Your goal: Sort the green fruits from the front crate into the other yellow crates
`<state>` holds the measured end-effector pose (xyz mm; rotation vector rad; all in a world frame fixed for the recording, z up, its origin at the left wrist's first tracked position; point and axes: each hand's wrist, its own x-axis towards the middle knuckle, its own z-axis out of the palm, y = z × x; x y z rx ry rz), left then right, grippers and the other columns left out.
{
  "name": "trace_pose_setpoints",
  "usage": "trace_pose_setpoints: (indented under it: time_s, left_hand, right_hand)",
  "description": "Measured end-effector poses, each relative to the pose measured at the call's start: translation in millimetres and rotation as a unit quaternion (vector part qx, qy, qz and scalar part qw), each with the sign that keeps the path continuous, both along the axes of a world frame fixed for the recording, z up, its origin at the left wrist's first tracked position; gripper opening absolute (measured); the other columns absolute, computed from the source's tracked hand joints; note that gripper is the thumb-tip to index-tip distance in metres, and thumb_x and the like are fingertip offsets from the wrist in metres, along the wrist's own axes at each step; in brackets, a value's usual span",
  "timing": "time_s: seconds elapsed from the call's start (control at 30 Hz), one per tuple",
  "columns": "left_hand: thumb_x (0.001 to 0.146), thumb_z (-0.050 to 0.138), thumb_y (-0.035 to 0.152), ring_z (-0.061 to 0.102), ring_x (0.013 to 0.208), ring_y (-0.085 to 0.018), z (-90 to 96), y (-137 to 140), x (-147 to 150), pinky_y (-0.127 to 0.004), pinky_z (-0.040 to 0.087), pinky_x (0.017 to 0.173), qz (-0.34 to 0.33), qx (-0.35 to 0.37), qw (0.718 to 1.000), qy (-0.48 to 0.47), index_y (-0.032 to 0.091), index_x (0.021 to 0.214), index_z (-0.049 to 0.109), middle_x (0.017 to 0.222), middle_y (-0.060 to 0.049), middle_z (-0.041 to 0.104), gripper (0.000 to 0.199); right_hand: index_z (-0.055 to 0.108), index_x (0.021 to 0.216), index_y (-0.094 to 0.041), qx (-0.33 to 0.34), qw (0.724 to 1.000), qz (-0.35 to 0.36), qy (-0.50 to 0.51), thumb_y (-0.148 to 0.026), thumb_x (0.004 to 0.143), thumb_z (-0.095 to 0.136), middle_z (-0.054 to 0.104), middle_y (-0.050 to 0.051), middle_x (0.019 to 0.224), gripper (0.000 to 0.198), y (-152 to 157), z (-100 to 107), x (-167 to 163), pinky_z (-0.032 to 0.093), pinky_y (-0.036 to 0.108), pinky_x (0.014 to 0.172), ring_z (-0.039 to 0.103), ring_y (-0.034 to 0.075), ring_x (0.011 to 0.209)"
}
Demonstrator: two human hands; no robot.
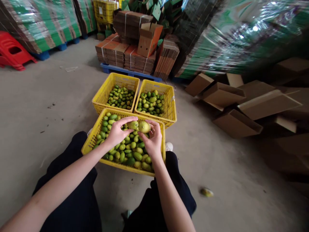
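My left hand (117,131) is closed on a yellow-green lemon (132,125), pinched between thumb and fingers. A rounder, paler lemon (144,127) is gripped in my right hand (154,139). Both fruits are held side by side, close together, above the near yellow crate (123,166). Many green and yellowish lemons (137,156) lie loose in that crate, partly hidden under my hands and forearms. The crate stands on the floor between my legs.
Behind it stand a left yellow crate (98,96) and a right yellow crate (171,106), both holding similar fruit. A single fruit (206,192) lies on the floor at right. Cardboard boxes (223,95) are heaped on the right. Flattened cartons (116,53) sit on a blue pallet (130,71).
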<state>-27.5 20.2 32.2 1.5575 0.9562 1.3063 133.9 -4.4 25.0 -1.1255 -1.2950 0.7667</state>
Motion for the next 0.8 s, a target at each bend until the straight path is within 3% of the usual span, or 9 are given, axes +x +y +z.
trace_pose_setpoints:
  time_s: [0.23, 0.5, 0.67, 0.73, 0.8]
  left_hand:
    - [0.075, 0.072, 0.011, 0.062, 0.120, -0.023, -4.3, 2, 0, -0.040, 0.042, 0.112, -0.007, 0.053, 0.998, 0.035, 0.023, 0.108, 0.075, 0.120, -0.006, 0.072, 0.035]
    - [0.075, 0.072, 0.013, 0.061, 0.119, -0.024, -8.4, 3, 1, -0.041, 0.042, 0.111, 0.002, 0.033, 0.999, 0.038, 0.022, 0.113, 0.072, 0.121, -0.008, 0.070, 0.039]
    - [0.073, 0.075, 0.017, 0.057, 0.122, -0.023, -1.3, 2, 2, -0.036, 0.048, 0.103, 0.078, 0.014, 0.997, 0.012, 0.023, 0.105, 0.072, 0.124, -0.008, 0.062, 0.033]
    - [0.068, 0.080, 0.020, 0.059, 0.117, -0.023, 3.7, 1, 2, -0.033, 0.053, 0.095, 0.086, -0.055, 0.994, -0.040, 0.023, 0.106, 0.070, 0.124, -0.008, 0.061, 0.040]
    - [0.069, 0.081, 0.024, 0.065, 0.106, -0.020, 8.2, 1, 3, -0.031, 0.057, 0.088, 0.060, -0.170, 0.977, -0.113, 0.021, 0.106, 0.067, 0.118, -0.007, 0.064, 0.040]
  right_hand:
    - [0.054, 0.109, -0.026, 0.048, 0.991, -0.054, -0.110, -0.016, 0.075, 0.064, 0.063, 0.006, 0.110, 0.037, 0, -2, 3, 0.051, 0.043, 0.091, 0.060, 0.024, 0.107]
    - [0.060, 0.105, -0.025, 0.076, 0.977, -0.082, -0.181, -0.009, 0.073, 0.060, 0.065, 0.007, 0.109, 0.036, -1, 7, 3, 0.048, 0.047, 0.097, 0.059, 0.025, 0.107]
    - [0.062, 0.104, -0.027, -0.008, 0.998, -0.033, -0.052, -0.023, 0.071, 0.075, 0.065, 0.005, 0.113, 0.036, -1, 8, 1, 0.049, 0.045, 0.095, 0.060, 0.025, 0.108]
    - [0.059, 0.105, -0.027, -0.079, 0.995, -0.009, 0.061, -0.032, 0.068, 0.080, 0.066, 0.003, 0.108, 0.043, 0, 9, 1, 0.054, 0.040, 0.084, 0.064, 0.023, 0.097]
    - [0.057, 0.099, -0.026, -0.160, 0.971, 0.017, 0.174, -0.041, 0.069, 0.079, 0.067, 0.001, 0.095, 0.040, 2, 11, 1, 0.056, 0.033, 0.066, 0.065, 0.020, 0.080]
